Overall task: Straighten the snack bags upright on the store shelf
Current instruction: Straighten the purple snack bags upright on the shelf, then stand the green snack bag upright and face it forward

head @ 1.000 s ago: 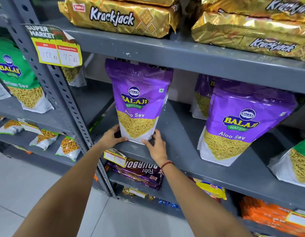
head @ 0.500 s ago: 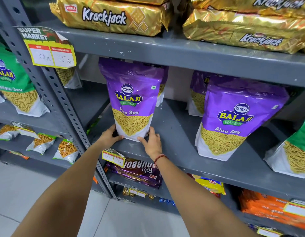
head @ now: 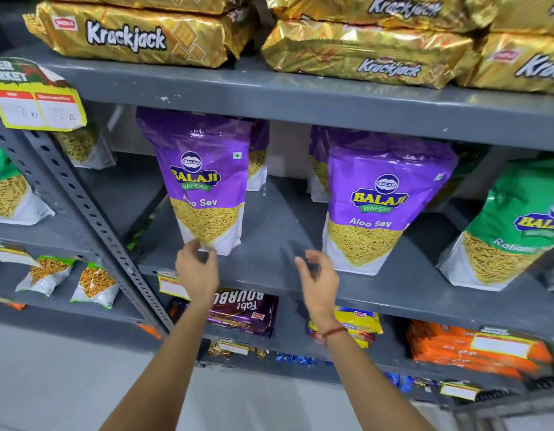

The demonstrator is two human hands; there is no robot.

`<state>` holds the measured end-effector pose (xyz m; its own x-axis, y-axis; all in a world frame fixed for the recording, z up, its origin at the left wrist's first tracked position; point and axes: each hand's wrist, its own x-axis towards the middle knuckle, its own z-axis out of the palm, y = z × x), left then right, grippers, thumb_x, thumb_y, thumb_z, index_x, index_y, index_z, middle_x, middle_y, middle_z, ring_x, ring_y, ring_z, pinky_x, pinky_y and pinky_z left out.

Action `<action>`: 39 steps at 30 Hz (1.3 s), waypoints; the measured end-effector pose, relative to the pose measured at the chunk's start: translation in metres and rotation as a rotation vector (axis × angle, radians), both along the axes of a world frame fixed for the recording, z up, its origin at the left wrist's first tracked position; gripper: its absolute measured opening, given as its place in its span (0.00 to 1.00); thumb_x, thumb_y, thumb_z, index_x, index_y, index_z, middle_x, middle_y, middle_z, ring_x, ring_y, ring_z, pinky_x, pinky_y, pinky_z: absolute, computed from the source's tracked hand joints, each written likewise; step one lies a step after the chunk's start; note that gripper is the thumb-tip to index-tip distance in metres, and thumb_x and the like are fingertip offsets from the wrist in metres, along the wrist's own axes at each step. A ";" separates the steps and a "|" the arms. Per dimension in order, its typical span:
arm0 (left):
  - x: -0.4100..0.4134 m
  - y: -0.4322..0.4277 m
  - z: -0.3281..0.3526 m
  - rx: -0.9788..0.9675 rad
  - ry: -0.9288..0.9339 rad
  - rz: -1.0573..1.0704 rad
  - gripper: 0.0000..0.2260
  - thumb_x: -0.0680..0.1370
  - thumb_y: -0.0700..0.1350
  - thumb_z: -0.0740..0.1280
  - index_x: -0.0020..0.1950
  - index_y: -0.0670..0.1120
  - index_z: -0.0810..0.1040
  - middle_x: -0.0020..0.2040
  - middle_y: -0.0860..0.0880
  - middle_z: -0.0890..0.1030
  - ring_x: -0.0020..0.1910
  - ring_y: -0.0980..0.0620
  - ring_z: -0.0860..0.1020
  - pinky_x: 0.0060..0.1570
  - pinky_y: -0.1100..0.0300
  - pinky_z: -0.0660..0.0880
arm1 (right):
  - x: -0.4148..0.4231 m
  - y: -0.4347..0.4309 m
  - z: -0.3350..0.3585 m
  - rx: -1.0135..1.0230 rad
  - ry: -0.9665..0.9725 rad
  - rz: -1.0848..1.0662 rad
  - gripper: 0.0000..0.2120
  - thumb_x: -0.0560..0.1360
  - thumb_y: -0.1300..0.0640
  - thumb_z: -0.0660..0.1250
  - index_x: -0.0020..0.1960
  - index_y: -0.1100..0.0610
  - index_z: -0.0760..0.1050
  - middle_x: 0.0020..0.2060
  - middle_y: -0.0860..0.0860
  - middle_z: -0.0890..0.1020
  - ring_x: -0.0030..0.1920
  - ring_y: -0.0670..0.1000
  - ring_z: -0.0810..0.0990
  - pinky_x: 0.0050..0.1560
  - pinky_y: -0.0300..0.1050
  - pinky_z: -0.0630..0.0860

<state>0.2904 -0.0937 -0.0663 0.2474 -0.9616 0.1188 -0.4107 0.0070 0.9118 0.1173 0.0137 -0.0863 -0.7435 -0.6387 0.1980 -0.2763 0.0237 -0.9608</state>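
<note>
A purple Aloo Sev bag (head: 204,181) stands upright on the grey middle shelf (head: 269,244). My left hand (head: 198,269) hovers just below its bottom left corner, fingers loosely curled, fingertips at or near the bag's base. My right hand (head: 319,275) is off the bag, fingers apart, in the gap before a second purple Aloo Sev bag (head: 381,209), which stands upright and leans slightly. A green sev bag (head: 512,231) leans at the right. More purple bags stand behind, partly hidden.
Gold Krackjack packs (head: 138,35) lie on the shelf above. A yellow price tag (head: 36,104) hangs on the perforated upright (head: 82,213). Biscuit packs (head: 241,312) and orange packs (head: 468,346) fill the lower shelf. Small bags (head: 45,275) sit on the left rack.
Both hands have let go of the left purple bag. My right hand has drawn away to the right; my left hand has slipped back from the bag's bottom corner. The bag stays upright.
</note>
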 end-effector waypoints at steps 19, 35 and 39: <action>-0.160 0.037 -0.008 0.206 -0.020 -0.904 0.23 0.71 0.43 0.73 0.64 0.44 0.71 0.62 0.46 0.78 0.60 0.52 0.76 0.54 0.62 0.69 | -0.126 0.049 0.008 0.129 -0.185 0.110 0.26 0.64 0.48 0.77 0.55 0.37 0.67 0.55 0.41 0.80 0.58 0.45 0.78 0.61 0.49 0.76; -0.143 0.041 -0.011 0.138 -0.080 -0.729 0.24 0.69 0.47 0.74 0.63 0.44 0.73 0.62 0.48 0.78 0.62 0.52 0.74 0.57 0.59 0.69 | -0.113 0.045 0.008 0.086 -0.239 0.162 0.28 0.70 0.56 0.74 0.66 0.51 0.65 0.59 0.47 0.76 0.61 0.46 0.75 0.60 0.39 0.73; -0.152 0.084 -0.022 -0.055 0.010 -0.384 0.20 0.71 0.48 0.72 0.59 0.43 0.74 0.57 0.44 0.76 0.58 0.45 0.75 0.59 0.51 0.71 | -0.138 0.078 0.004 0.005 -0.214 -0.109 0.20 0.73 0.57 0.70 0.63 0.58 0.72 0.57 0.51 0.78 0.57 0.49 0.77 0.61 0.45 0.74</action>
